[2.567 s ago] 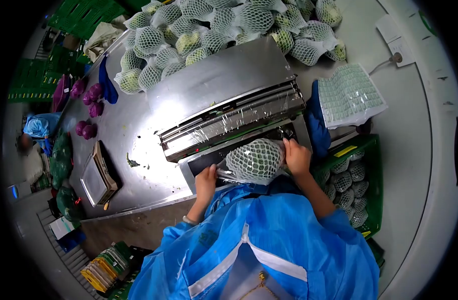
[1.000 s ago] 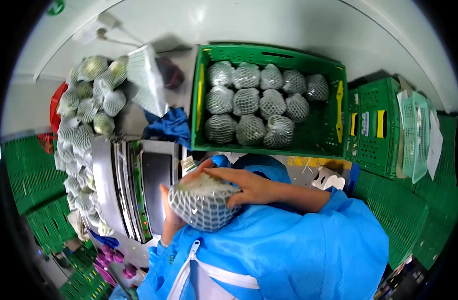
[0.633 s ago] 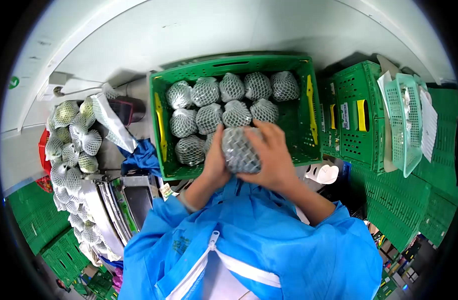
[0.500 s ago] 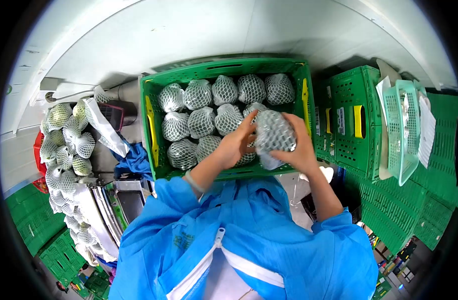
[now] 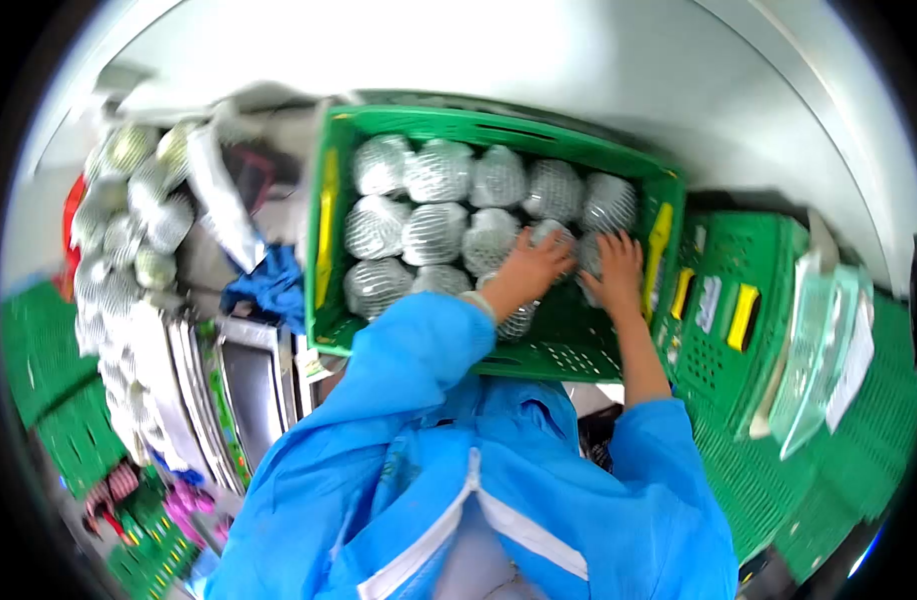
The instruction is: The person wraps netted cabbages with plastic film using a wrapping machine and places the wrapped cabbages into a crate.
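Note:
Rows of round fruit in white foam nets and shiny clear film fill much of a green crate. My left hand lies with fingers spread against one net-wrapped fruit in the middle row. My right hand curls around another net-wrapped fruit at the right end of that row, its thumb low on the near side. Fingers cover part of both pieces. Bare crate floor shows below my right hand.
Unfilmed fruit in foam nets is heaped on the left, near a blue cloth and metal trays. On the right are green crates with yellow handles and a pale green basket. A white wall stands behind.
The net-wrapped fruit held up between both hands is now down in the crate's middle row, at the right. My view has turned, so the crate appears tilted and farther right.

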Demonstrator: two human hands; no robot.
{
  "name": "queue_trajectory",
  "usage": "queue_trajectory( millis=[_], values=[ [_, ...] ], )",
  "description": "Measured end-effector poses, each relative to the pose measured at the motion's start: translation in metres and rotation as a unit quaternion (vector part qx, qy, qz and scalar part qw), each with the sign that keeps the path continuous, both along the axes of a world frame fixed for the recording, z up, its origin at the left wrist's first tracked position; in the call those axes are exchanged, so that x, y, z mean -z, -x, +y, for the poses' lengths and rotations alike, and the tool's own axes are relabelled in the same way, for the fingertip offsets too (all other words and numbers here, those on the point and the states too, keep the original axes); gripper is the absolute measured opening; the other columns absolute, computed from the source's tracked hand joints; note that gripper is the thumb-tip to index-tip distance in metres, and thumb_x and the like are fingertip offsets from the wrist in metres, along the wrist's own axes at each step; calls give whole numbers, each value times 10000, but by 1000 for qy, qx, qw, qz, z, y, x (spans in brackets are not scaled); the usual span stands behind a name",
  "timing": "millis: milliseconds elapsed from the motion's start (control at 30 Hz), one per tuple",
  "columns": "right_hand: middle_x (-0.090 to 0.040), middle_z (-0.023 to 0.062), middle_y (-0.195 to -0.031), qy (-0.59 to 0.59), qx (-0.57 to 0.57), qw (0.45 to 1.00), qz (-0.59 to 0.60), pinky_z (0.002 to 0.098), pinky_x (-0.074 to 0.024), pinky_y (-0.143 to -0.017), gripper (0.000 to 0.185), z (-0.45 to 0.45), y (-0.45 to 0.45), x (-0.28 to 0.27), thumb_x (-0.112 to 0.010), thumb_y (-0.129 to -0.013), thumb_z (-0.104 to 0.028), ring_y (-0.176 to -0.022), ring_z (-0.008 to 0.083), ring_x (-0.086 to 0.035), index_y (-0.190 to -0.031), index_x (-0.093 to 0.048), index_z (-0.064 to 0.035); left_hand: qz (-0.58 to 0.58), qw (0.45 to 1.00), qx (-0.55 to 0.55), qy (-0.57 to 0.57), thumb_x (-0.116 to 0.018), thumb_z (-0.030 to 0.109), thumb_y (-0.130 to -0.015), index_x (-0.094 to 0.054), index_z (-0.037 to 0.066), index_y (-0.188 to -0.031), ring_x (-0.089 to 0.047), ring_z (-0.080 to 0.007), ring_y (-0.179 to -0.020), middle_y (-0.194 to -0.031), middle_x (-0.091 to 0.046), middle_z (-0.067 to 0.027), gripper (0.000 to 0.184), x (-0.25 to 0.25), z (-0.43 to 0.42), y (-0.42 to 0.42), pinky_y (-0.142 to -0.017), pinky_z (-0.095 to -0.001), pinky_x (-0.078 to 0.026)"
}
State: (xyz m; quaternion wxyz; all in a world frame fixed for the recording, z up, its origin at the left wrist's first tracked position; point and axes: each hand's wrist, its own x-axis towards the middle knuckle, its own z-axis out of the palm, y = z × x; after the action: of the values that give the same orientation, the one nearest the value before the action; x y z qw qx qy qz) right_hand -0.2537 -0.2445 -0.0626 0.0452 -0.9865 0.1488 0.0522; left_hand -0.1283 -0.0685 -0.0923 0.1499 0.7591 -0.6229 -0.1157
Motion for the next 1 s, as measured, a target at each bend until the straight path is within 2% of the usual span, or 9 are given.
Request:
queue_trajectory(
  millis=[167,200,300,433,533,633,733,833,1000],
  values=[
    [-468,200,-1377,-66,-46,991,-107,531,-290,-1086,738,-33,29,70,-814,-679,-264,-1293,415,-388,-1308,-501,-36,14,998,-22,61,-566,215,-853,-635,178,-1190,-416,-269,-1362,-1397,-512,-60,345,29,-7,13,-993,-664,-358],
    [-486,222,-1348,-45,-91,985,-142,507,-333,-1059,724,-38,30,74,-794,-709,-278,-1237,420,-436,-1306,-494,2,30,991,-38,121,-559,224,-837,-685,177,-971,-512,-280,-1242,-1188,-605,-47,190,32,-6,12,-946,-635,-408],
    [-466,225,-1375,-3,-83,995,-47,510,-357,-1053,803,-41,33,71,-821,-702,-316,-1260,426,-427,-1348,-461,-5,19,984,-83,159,-586,233,-860,-509,168,-1354,-551,-351,-1169,-1353,-510,-156,504,0,30,-13,-918,-546,-457],
    [-468,218,-1380,-30,-10,993,-110,497,-366,-1063,706,5,2,26,-742,-815,-300,-1273,408,-438,-1380,-437,-8,320,916,-148,191,-695,226,-849,-482,104,-1364,-571,-322,-1158,-1309,-524,-174,570,-133,186,-70,-949,-429,-471],
    [-515,221,-1326,-177,76,964,-182,467,-429,-1008,464,79,-39,-14,-620,-929,-167,-1194,384,-524,-1336,-487,14,266,867,-352,233,-678,223,-891,-558,49,-1281,-639,-301,-1032,-1161,-619,-163,443,-217,351,-95,-875,-399,-511],
    [-558,216,-1271,-352,-2,929,-113,437,-489,-917,379,184,-90,-66,-600,-929,-128,-1093,365,-597,-1278,-546,8,172,732,-606,258,-667,205,-889,-586,60,-1220,-662,-215,-890,-1046,-672,-121,371,-247,528,-94,-786,-351,-522],
    [-649,183,-1077,-282,-312,897,-135,392,-523,-826,282,300,-131,-127,-610,-883,-60,-960,333,-649,-1161,-608,-12,35,562,-761,322,-654,178,-896,-617,64,-1184,-658,-171,-875,-1148,-666,-81,312,-221,726,-64,-783,-298,-511],
    [-669,159,-991,-281,-456,836,-118,391,-530,-776,218,395,-151,-157,-620,-861,-38,-903,330,-655,-1078,-624,-20,-24,355,-898,258,-740,218,-822,-413,51,-1403,-631,-284,-1065,-1347,-539,-205,687,-199,878,-13,-913,-389,-493],
    [-673,133,-931,-310,-533,785,-59,395,-528,-713,190,517,-153,-184,-647,-824,-40,-840,319,-655,-1014,-631,-39,87,347,-925,131,-833,420,-686,-204,-47,-1489,-361,-436,-1363,-1474,-330,-324,1123,-141,1033,9,-1131,-432,-324]
  ],
)
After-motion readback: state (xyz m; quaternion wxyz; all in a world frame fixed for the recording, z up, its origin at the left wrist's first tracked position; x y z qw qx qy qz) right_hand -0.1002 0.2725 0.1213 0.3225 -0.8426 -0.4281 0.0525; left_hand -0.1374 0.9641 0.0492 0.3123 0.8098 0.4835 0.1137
